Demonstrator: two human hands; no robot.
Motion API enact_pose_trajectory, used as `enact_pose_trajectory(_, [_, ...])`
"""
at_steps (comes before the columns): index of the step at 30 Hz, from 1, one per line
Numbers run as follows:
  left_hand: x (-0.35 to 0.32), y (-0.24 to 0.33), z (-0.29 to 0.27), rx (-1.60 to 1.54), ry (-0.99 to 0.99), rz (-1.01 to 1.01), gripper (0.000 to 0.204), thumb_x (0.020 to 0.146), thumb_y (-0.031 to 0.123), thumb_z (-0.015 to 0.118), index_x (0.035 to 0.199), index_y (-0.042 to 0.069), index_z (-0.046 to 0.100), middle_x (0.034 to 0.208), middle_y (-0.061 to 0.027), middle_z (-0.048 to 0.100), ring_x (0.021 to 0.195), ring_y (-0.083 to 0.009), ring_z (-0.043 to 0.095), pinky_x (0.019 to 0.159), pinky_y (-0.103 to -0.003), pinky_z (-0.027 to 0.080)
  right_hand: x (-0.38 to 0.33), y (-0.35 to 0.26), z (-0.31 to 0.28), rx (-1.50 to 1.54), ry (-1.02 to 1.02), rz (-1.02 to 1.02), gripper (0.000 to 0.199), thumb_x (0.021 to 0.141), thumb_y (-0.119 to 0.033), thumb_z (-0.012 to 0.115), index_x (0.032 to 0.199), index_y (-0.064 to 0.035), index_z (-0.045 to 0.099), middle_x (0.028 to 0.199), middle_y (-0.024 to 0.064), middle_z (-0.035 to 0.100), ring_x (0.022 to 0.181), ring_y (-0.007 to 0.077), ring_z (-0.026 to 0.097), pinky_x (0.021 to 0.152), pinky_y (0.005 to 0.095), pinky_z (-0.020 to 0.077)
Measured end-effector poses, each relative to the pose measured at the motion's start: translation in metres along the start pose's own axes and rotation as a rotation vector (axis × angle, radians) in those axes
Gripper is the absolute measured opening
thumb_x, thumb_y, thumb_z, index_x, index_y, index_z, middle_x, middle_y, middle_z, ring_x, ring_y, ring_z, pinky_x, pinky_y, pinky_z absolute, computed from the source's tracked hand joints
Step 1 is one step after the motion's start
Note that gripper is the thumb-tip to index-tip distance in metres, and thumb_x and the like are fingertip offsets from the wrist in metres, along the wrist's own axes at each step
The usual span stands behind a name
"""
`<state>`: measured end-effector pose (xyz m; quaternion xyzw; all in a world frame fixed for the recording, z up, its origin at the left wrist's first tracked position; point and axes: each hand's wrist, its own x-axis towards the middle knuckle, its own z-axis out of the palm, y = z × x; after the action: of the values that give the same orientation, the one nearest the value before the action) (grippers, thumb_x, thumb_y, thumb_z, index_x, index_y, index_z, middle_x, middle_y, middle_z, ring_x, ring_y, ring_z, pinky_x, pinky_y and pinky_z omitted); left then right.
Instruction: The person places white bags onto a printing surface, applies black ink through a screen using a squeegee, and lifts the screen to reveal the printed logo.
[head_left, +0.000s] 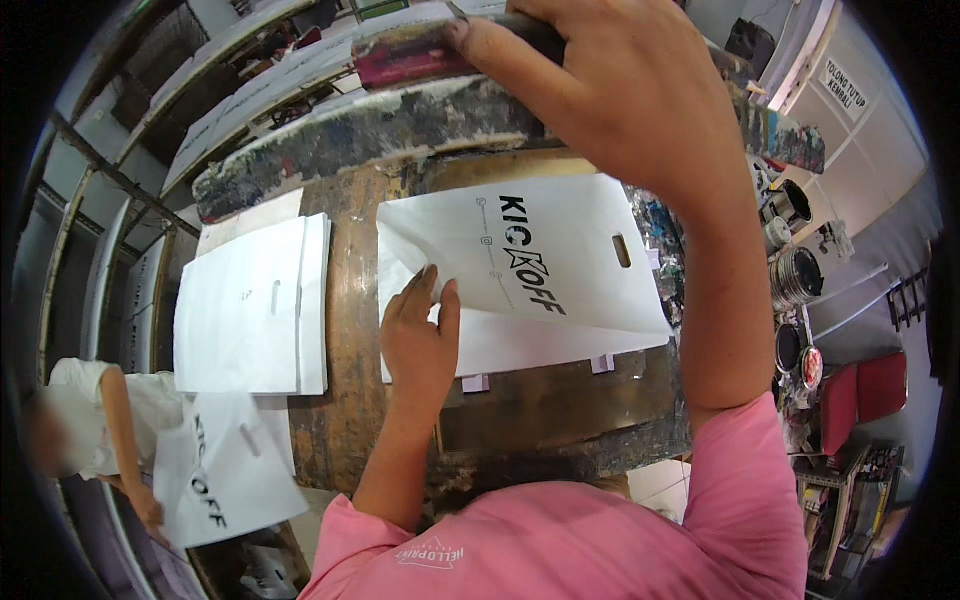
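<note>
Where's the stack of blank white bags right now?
In the head view, the stack of blank white bags lies on the stained wooden table, left of the printed bag under the left hand.

likely a print workshop: ink-stained table (350, 400), paint cans (797, 275).

Cluttered print workshop: paint-stained wooden table (340, 400) filling centre, drying racks (130, 160) lining left wall, red chairs (862, 400) standing at right, ink tins (797, 277) crowding shelf, white panelled wall (880, 170) catching daylight.
</note>
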<state>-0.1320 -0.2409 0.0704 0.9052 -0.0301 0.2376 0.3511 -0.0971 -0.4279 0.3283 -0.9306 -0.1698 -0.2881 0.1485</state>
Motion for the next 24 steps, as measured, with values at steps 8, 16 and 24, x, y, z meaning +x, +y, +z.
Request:
enact_pose_trajectory(8, [-0.041,-0.057,-0.067,-0.372,0.220,-0.387,0.041,0.099,0.003,0.064,0.139,-0.002,0.064,0.097,-0.0092,0.073,0.072,-0.0096,0.060,0.065,-0.026,0.051,-0.012,0.018,0.033,-0.012,0.203,-0.204,0.043,0.094,-0.044,0.067,0.093,-0.0020,0.074,0.075,0.0181,0.067,0.075,0.0382,0.065,0.074,0.0459,0.0470])
enact_pose_trajectory(16, [-0.045,-0.233,-0.212,-0.098,0.302,-0.427,0.059,0.082,-0.002,0.061,0.141,0.001,0.064,0.072,0.0060,0.055,0.056,-0.0023,0.040,0.051,-0.022,0.034,-0.034,0.009,0.041,-0.040,0.231,-0.168,0.042,0.093,-0.044,0.065,0.084,-0.0033,0.069,0.074,0.0126,0.065,0.078,0.0326,0.063,0.082,0.0448,0.0419])
enact_pose_trajectory(24, [-0.014,-0.411,-0.338,0.566,0.303,-0.238,0.065,0.082,0.007,0.069,0.146,0.002,0.058,0.127,-0.0213,0.069,0.095,-0.0246,0.066,0.085,-0.034,0.052,-0.052,0.004,0.039,-0.044,0.240,-0.192,0.042,0.096,-0.041,0.064,0.100,-0.0008,0.072,0.084,0.0170,0.067,0.079,0.0356,0.061,0.082,0.0439,0.0410])
